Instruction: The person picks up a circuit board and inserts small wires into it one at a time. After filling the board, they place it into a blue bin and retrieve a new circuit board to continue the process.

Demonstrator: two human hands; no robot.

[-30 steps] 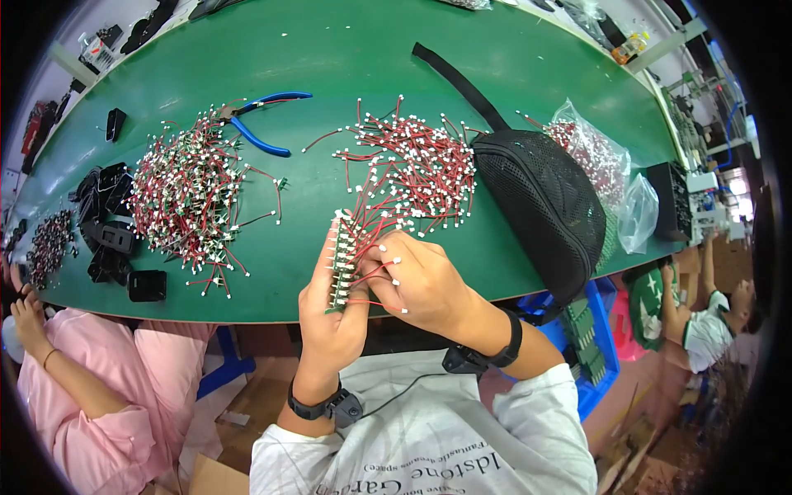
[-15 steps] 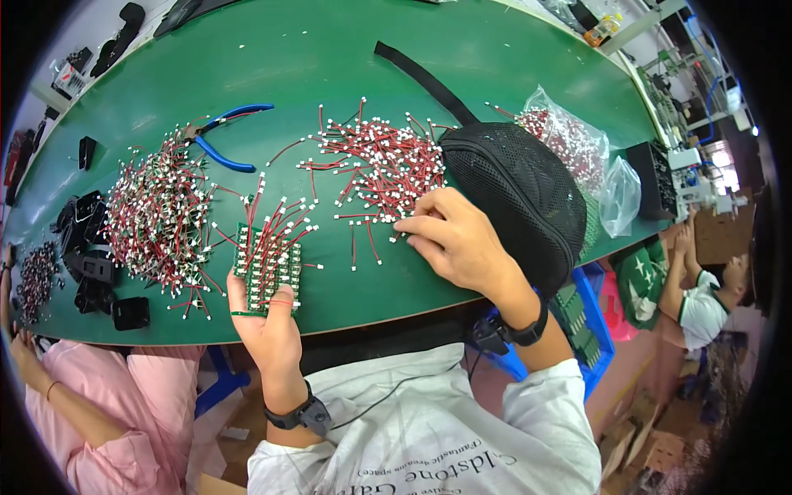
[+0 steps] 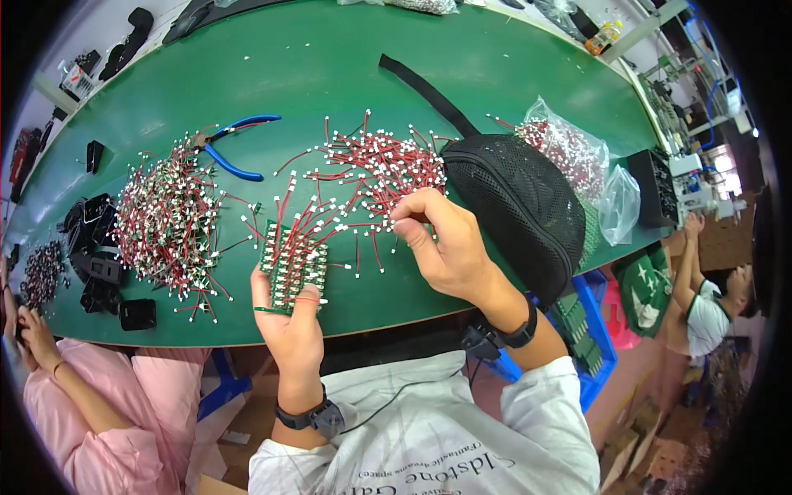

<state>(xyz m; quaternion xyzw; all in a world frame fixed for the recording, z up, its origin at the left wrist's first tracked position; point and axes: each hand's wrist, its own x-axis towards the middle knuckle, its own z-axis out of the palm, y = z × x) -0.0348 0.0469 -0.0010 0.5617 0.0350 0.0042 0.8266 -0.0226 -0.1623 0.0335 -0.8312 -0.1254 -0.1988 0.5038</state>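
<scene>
Left hand (image 3: pixel 289 332) grips a board (image 3: pixel 290 272) (bristling with wires (image 3: pixel 309 227)). Right hand (image 3: pixel 450 252) pinches narrowly by the pile (image 3: pixel 392 161), its hold impossible to tell.

white shirt (image 3: pixel 396 429) | dark printed lettering (image 3: pixel 483 469) across front | larger and smaller lines | partly cut by lower edge

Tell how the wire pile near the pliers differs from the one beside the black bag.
The left pile is densely heaped; the right pile is looser. The left pile shows some green amid red and white; the right pile looks mostly red and white. Both contain red wires with white ends.
</scene>
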